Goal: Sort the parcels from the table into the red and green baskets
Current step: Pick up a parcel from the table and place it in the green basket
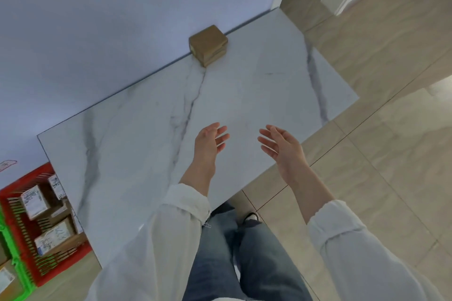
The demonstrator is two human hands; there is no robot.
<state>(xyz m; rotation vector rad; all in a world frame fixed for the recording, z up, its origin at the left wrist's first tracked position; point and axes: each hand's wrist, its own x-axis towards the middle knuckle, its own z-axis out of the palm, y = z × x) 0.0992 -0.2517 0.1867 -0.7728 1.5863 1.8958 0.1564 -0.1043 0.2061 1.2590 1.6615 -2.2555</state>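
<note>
While both hands (247, 144) hover empty, the parcel (208, 45) lies well beyond the fingers (221, 138).

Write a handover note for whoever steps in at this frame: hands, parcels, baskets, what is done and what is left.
Left hand: open, holding nothing, over the near part of the table.
Right hand: open, holding nothing, beside the left hand.
One brown parcel sits at the table's far edge, against the wall.
Red basket, on the floor to the left, holds several labelled parcels.
Green basket is mostly out of frame; one parcel shows in it.
Done: most of the sorting, it seems.
Left: pick up the brown parcel and put it in the right basket.
</note>
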